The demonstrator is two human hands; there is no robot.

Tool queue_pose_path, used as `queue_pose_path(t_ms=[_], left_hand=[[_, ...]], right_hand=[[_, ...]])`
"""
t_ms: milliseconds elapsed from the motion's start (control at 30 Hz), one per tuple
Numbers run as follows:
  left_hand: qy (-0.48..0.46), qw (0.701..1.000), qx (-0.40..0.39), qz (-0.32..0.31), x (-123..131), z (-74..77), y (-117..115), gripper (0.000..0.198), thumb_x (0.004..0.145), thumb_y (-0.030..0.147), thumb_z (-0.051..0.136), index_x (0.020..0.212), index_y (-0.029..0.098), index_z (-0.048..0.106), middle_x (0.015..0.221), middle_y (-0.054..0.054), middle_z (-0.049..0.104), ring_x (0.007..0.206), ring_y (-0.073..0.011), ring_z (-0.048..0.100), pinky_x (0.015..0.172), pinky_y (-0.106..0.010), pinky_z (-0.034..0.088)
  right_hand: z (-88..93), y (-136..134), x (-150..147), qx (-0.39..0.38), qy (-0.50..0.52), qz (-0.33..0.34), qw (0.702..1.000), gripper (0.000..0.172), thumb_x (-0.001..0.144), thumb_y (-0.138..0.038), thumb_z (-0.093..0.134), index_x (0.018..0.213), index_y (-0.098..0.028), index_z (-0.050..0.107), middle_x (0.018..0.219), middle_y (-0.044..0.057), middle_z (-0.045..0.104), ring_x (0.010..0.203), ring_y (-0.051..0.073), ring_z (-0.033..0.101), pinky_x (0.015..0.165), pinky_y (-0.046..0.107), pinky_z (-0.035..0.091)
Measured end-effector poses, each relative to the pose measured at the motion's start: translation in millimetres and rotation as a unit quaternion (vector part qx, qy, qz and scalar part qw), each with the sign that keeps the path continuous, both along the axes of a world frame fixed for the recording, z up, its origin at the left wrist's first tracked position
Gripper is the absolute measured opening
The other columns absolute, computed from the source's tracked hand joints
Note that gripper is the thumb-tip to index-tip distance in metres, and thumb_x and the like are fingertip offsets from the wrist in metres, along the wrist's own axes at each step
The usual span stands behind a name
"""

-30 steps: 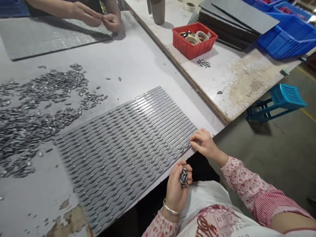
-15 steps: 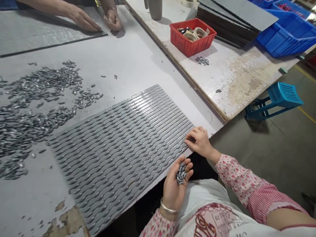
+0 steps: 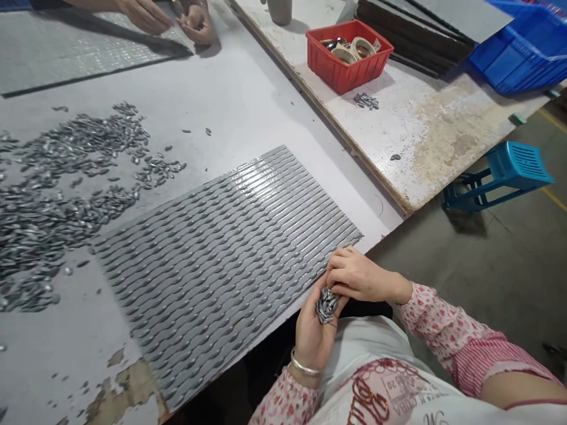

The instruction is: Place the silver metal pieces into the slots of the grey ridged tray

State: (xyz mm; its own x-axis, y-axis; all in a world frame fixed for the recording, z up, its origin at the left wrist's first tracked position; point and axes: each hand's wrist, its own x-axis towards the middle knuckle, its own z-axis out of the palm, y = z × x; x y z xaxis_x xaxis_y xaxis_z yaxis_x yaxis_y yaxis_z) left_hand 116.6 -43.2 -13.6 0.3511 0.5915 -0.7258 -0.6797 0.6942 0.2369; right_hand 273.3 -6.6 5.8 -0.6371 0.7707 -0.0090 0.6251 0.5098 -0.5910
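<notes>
My left hand [image 3: 313, 335] is cupped palm-up below the table's near edge and holds a small heap of grey metal pieces [image 3: 326, 304]. My right hand [image 3: 357, 275] reaches over that heap with its fingers curled down into it; whether it has a piece between its fingertips is hidden. Both hands are by the near right corner of a grey ribbed tray [image 3: 221, 248] whose rows are filled with the same pieces. A large loose pile of pieces [image 3: 62, 195] lies on the table to the tray's left.
Another person's hands [image 3: 177, 18] work at a second grey tray [image 3: 66, 53] at the far side. On the adjoining bench stand a red bin [image 3: 349, 74] with tape rolls, stacked dark boards and a blue crate [image 3: 518, 53]. A blue stool [image 3: 505, 177] stands on the floor.
My right hand has moved off the tray's corner and back onto the heap in my left palm. My left hand has stayed in place.
</notes>
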Motion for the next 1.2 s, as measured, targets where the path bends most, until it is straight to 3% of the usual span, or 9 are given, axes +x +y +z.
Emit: queue_pose_path(t_ms=[100,167,233,333,567,800,1000,1100,1200], left_hand=[[0.017,1.000,0.000,-0.019,-2,3.0,0,0.026,0.082,0.024,0.056,0.105,0.014,0.065,0.104,-0.010,0.066,0.092,-0.0188,0.062,0.081,-0.033,0.053],[0.031,0.998,0.019,-0.043,-3,4.5,0,0.028,0.081,0.025,0.058,0.106,0.013,0.062,0.091,-0.009,0.067,0.074,-0.0135,0.062,0.063,-0.023,0.052],[0.036,0.997,0.040,-0.058,-3,4.8,-1,0.023,0.081,0.028,0.059,0.101,0.015,0.059,0.078,-0.005,0.064,0.054,-0.0075,0.053,0.045,-0.017,0.042],[0.020,0.997,0.036,-0.068,-1,3.8,-2,0.016,0.082,0.031,0.058,0.086,0.017,0.052,0.069,-0.001,0.059,0.044,-0.0039,0.040,0.039,-0.015,0.030],[-0.003,0.995,0.014,-0.096,-2,2.5,-2,0.020,0.076,0.027,0.067,0.083,0.015,0.053,0.080,-0.004,0.060,0.058,-0.0064,0.049,0.048,-0.017,0.038],[0.008,0.995,0.010,-0.096,0,-1.9,-5,0.021,0.074,0.027,0.069,0.086,0.013,0.059,0.075,-0.002,0.055,0.055,-0.0044,0.045,0.047,-0.016,0.036],[-0.004,0.996,0.016,-0.086,-1,-4.6,-6,0.020,0.076,0.026,0.063,0.092,0.012,0.061,0.079,-0.005,0.056,0.061,-0.0085,0.049,0.051,-0.020,0.039],[0.000,0.996,0.024,-0.087,-1,-3.6,-6,0.021,0.076,0.024,0.063,0.093,0.013,0.060,0.078,-0.005,0.056,0.061,-0.0084,0.048,0.051,-0.020,0.039],[0.003,0.995,0.033,-0.092,0,-2.3,-7,0.020,0.077,0.026,0.064,0.093,0.015,0.057,0.076,-0.003,0.056,0.058,-0.0072,0.046,0.049,-0.019,0.037]], right_hand=[[-4.0,-2,4,-0.030,0.098,-0.054,0.993,0.012,0.093,-0.022,0.045,0.089,-0.017,0.055,0.086,0.004,0.056,0.086,0.017,0.048,0.081,0.032,0.038],[-5.6,-1,10,-0.056,0.166,-0.129,0.976,0.012,0.094,-0.021,0.042,0.091,-0.017,0.053,0.084,0.003,0.056,0.082,0.015,0.051,0.077,0.029,0.042],[-7.4,3,20,-0.053,0.189,-0.206,0.959,0.013,0.095,-0.022,0.041,0.092,-0.017,0.052,0.084,0.003,0.056,0.079,0.014,0.053,0.074,0.027,0.043],[-12.6,14,37,0.002,0.144,-0.264,0.954,0.013,0.095,-0.022,0.042,0.090,-0.017,0.054,0.083,0.003,0.056,0.080,0.016,0.052,0.075,0.028,0.042],[-26.1,32,54,0.057,0.003,-0.188,0.980,0.012,0.093,-0.018,0.045,0.084,-0.016,0.053,0.080,0.005,0.055,0.079,0.019,0.047,0.074,0.030,0.039],[-21.0,38,48,0.100,-0.105,-0.135,0.980,0.012,0.092,-0.016,0.046,0.082,-0.016,0.054,0.079,0.007,0.053,0.078,0.021,0.044,0.073,0.032,0.038],[-17.2,46,47,0.109,-0.155,-0.089,0.978,0.012,0.091,-0.015,0.047,0.083,-0.015,0.056,0.081,0.007,0.052,0.080,0.021,0.042,0.074,0.032,0.038],[-15.6,47,47,0.118,-0.147,-0.088,0.978,0.017,0.092,-0.014,0.043,0.081,-0.014,0.055,0.080,0.008,0.051,0.080,0.021,0.042,0.074,0.032,0.038],[-15.3,45,50,0.109,-0.066,-0.113,0.985,0.015,0.092,-0.011,0.041,0.093,-0.013,0.056,0.086,0.009,0.054,0.083,0.021,0.045,0.076,0.032,0.040]])
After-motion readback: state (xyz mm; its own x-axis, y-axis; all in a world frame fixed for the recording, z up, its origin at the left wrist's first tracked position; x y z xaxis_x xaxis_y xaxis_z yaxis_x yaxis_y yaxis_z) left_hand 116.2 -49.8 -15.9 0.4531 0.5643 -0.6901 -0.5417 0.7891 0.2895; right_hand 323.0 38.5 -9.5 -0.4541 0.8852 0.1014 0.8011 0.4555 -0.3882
